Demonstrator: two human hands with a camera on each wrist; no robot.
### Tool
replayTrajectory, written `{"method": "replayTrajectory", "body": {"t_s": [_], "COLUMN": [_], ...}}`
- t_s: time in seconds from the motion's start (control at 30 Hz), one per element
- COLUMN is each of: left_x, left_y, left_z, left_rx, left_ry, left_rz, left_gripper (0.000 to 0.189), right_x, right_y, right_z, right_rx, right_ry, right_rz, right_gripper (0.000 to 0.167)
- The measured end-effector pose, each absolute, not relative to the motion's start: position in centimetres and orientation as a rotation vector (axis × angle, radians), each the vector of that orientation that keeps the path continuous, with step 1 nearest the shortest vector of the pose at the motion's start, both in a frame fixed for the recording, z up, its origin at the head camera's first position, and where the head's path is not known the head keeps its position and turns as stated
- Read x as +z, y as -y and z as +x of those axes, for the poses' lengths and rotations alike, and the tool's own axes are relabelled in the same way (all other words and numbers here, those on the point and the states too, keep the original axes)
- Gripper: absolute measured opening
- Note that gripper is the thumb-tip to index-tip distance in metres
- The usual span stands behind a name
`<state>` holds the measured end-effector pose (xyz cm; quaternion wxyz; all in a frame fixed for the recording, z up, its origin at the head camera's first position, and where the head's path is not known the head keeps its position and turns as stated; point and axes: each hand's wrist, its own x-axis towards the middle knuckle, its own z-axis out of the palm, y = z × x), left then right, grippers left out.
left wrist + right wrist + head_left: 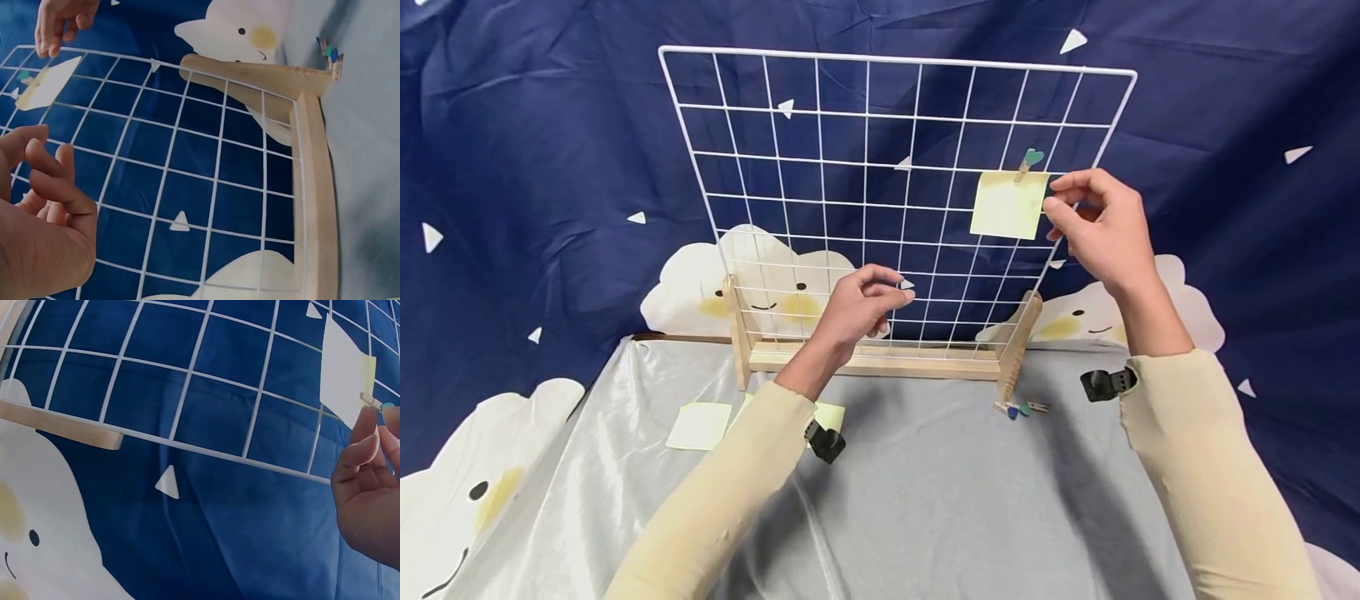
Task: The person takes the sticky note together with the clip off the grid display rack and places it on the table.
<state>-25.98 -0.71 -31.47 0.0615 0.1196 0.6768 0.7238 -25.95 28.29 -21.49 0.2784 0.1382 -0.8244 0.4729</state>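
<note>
A yellow sticky note (1006, 208) hangs on the right part of a white wire grid (867, 117). A small wooden clothespin (1022, 170) with a green heart (1033, 157) clips its top edge. Just right of the note is my right hand (1108, 221), its fingers loosely bent and nothing seen between them. In the right wrist view the fingertips overlap the clothespin's end; whether they touch it I cannot tell. My left hand (867, 307) is in front of the grid's lower middle, fingers relaxed and holding nothing.
The grid stands in a wooden base (880, 363) on a grey cloth (925, 483). Front left lie more sticky notes (698, 426), partly behind my left sleeve. Several clothespins with blue and green hearts (1025, 410) lie by the base's right foot. A dark blue curtain (550, 133) hangs behind.
</note>
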Motion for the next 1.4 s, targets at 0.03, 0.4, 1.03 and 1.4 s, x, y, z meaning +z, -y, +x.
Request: {"method": "replayTrajectory", "body": {"t_s": [0.03,0.4,1.03,1.4], "left_x": [-31.3,-30.3,-29.0,-27.7], "left_y": [0.6,-1.0,-3.9,-5.9], "left_z": [-26.0,-26.8,-27.4,-27.9], "left_rx": [2.188,2.200,2.181,2.191], "left_ry": [-2.052,-2.044,-2.037,-2.095], "left_rz": [0.369,0.364,0.408,0.360], "left_gripper": [0.026,0.024,0.027,0.028], "right_x": [-21.3,-19.8,-18.4,-18.0], "right_y": [-28.3,-27.9,-26.9,-26.3], "right_z": [-26.1,-27.0,-27.7,-28.1], "right_rx": [1.265,1.226,1.136,1.095], "right_ry": [2.212,2.251,2.343,2.340], "right_rz": [0.373,0.357,0.335,0.345], "right_gripper": [0.019,0.025,0.039,0.035]}}
